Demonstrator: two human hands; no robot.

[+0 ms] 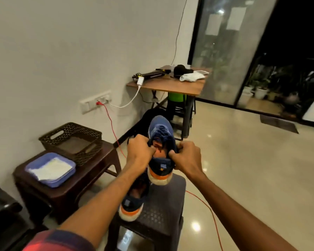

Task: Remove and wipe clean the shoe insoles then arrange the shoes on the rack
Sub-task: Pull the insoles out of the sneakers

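Observation:
I hold a blue sneaker [161, 131] with an orange and white sole up in front of me, toe pointing away. My left hand [140, 153] grips the left edge of its opening and my right hand [187, 156] grips the right edge, pulling the collar apart. An orange insole [160, 151] shows inside the opening. The second blue sneaker [134, 200] lies on a dark plastic stool [163, 214] below, partly hidden by my left forearm.
A brown stool [91, 171] at the left carries a blue tray [33, 167] with a white cloth [53, 168] and a dark woven basket [71, 140]. A wooden table [170, 86] stands behind. A red cable [210, 212] crosses the glossy floor.

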